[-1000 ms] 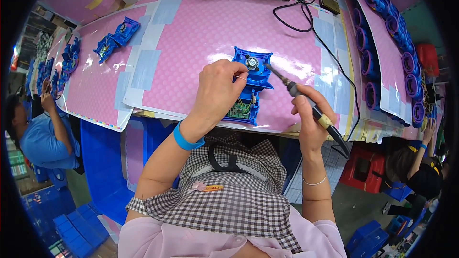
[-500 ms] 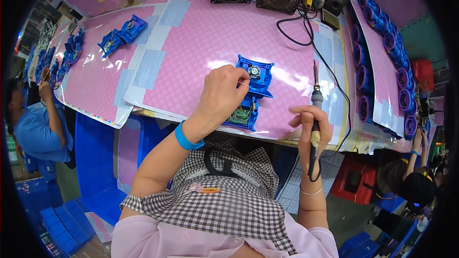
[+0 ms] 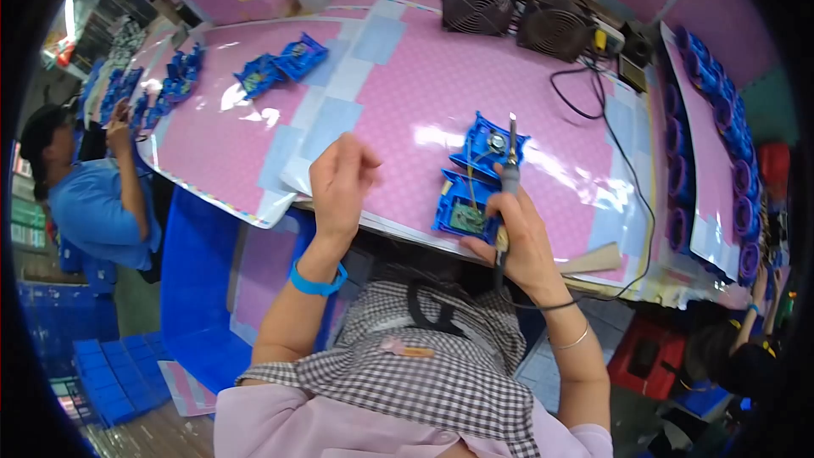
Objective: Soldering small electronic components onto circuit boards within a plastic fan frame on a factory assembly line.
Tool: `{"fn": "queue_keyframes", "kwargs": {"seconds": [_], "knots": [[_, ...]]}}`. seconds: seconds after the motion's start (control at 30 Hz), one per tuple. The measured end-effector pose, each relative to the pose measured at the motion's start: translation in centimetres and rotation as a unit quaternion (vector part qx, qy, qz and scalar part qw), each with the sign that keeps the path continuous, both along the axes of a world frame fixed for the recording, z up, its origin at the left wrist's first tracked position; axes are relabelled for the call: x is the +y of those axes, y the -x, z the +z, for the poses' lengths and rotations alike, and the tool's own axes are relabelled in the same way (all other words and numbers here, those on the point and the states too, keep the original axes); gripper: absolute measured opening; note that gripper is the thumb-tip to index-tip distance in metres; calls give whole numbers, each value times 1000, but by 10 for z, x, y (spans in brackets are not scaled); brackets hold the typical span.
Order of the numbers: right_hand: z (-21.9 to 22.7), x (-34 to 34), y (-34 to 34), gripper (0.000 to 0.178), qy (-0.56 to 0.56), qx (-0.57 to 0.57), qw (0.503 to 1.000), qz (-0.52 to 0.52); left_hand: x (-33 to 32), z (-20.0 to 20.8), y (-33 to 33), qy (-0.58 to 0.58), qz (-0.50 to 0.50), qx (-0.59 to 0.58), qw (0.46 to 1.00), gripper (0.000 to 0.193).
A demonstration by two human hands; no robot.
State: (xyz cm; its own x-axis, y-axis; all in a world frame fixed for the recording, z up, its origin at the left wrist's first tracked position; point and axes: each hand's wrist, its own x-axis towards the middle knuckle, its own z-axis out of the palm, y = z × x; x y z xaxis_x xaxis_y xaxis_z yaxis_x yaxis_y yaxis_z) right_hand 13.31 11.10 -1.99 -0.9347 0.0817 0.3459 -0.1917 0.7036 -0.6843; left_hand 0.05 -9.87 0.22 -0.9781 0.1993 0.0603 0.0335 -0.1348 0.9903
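Observation:
My right hand (image 3: 524,242) grips a soldering iron (image 3: 510,174) with its tip pointing away from me; the iron passes over the right edge of an opened blue plastic housing. One half, the blue speaker shell (image 3: 479,137), carries a round speaker (image 3: 497,143). The nearer half holds a green circuit board (image 3: 466,217). Thin wires (image 3: 471,171) run between the two halves. Left of the housing, apart from it, my left hand (image 3: 343,182) hovers over the table edge with curled, slightly blurred fingers; whatever is in them, if anything, is hidden.
Two black fans (image 3: 479,4) stand at the back. The iron's black cable (image 3: 627,170) loops along the right. More opened blue housings (image 3: 280,66) lie at left. Blue round parts (image 3: 678,165) line a rack at right. A blue bin (image 3: 197,280) and a co-worker (image 3: 97,195) are at left.
My left hand has let go of the wire at the speaker and drawn back left. The soldering iron has moved left and forward, over the housing's edge. The whole view has shifted.

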Motion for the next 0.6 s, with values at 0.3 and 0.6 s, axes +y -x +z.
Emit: {"fn": "queue_keyframes", "kwargs": {"seconds": [0.3,0.6], "knots": [[-24,-128,252,48,3,77,994,73,-74,-47,-32,-222,159,-44,961,28],[8,-159,307,33,118,167,975,82,-44,-41,-29,-218,53,-69,972,25]]}}
